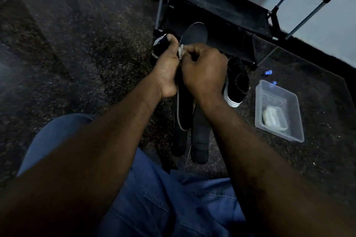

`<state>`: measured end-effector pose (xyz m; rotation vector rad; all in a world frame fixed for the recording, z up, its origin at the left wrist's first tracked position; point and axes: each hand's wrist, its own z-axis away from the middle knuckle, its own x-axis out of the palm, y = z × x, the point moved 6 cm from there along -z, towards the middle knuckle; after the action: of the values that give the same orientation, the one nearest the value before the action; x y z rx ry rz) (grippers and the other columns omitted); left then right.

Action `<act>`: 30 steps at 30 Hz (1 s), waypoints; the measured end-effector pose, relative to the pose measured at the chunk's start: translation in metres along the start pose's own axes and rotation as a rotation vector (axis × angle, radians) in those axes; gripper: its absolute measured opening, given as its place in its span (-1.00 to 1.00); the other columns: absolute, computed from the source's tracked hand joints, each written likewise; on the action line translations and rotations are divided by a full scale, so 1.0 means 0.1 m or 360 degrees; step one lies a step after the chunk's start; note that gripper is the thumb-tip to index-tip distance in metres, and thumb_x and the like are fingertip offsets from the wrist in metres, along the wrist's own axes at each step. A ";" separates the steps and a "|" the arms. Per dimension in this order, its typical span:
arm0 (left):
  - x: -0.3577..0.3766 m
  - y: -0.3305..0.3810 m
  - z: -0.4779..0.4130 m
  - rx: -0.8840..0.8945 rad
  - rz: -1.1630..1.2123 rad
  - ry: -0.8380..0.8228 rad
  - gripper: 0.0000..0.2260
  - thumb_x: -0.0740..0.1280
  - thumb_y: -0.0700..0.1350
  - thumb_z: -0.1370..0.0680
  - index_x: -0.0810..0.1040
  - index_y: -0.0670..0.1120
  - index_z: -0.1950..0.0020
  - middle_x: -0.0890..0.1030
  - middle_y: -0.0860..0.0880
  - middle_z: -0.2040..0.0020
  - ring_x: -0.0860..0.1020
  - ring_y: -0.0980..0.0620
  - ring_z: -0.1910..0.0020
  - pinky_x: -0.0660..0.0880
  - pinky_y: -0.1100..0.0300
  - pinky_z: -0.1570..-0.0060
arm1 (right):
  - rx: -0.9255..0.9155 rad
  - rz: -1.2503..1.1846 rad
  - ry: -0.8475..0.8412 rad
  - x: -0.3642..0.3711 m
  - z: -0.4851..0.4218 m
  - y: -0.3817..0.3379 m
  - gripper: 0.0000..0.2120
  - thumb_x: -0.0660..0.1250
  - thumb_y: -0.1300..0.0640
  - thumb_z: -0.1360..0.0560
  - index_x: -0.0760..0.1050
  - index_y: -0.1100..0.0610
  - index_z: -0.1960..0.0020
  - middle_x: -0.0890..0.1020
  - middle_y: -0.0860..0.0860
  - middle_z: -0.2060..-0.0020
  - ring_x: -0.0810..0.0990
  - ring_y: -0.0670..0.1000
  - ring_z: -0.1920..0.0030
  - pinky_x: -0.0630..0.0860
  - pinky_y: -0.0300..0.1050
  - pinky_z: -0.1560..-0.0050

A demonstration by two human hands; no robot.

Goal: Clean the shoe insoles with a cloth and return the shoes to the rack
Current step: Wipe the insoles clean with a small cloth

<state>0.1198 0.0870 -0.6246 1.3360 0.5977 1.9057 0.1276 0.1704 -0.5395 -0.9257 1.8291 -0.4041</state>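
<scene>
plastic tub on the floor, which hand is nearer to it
Right. The right hand, pinching the cloth, is left of the tub; the left hand, gripping the insole, sits farther left.

One bit of print shows: white capital letters run down the side of the black shoe [158,50], just below its white stripes, right by your left hand [166,71]. They're small and tilted, something like "POE" in the middle, and the rest is too blurred to spell out. Over in the clear plastic tub [296,113], the pale packet [273,118] is too blurred to read.
</scene>
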 end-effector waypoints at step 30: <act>-0.08 -0.04 -0.09 -0.0005 -0.0008 0.0085 -0.12 -0.10 0.53 -0.54 0.63 -0.12 -0.31 0.70 -0.15 -0.19 0.68 -0.09 -0.19 0.63 0.08 -0.04 | -0.0039 0.0029 -0.0174 0.06 0.07 0.06 -0.81 0.38 0.14 -0.47 0.75 0.00 0.00 0.77 -0.08 0.04 0.72 -0.03 0.02 0.62 -0.05 -0.08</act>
<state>0.1148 0.0834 -0.6357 1.2838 0.6236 1.9429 0.1303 0.1706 -0.5505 -0.9296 1.7449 -0.3140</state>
